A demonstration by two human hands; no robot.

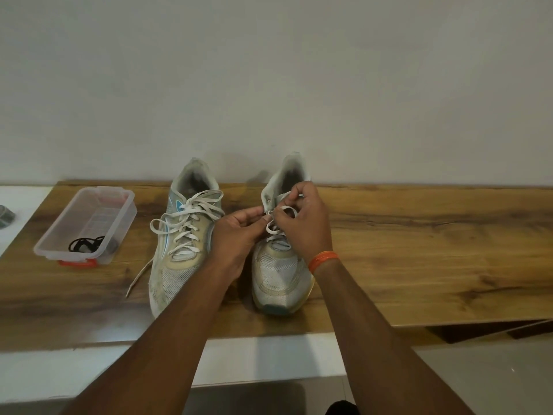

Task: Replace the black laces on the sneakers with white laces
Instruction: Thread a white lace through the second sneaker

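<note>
Two worn white sneakers stand toes toward me on a wooden table (419,250). The left sneaker (182,244) carries a white lace (188,215) tied in a bow, one end trailing onto the wood. Over the right sneaker (278,277) both hands meet at its upper eyelets. My left hand (236,235) pinches the white lace (276,227) of that shoe. My right hand (302,223), with an orange band at the wrist, pinches a loop of the same lace. The fingers hide the knot area.
A clear plastic box (86,223) with red clips sits at the table's left, holding coiled black laces (86,244). A grey object (6,215) lies on the white surface at far left. The plain wall stands right behind the shoes.
</note>
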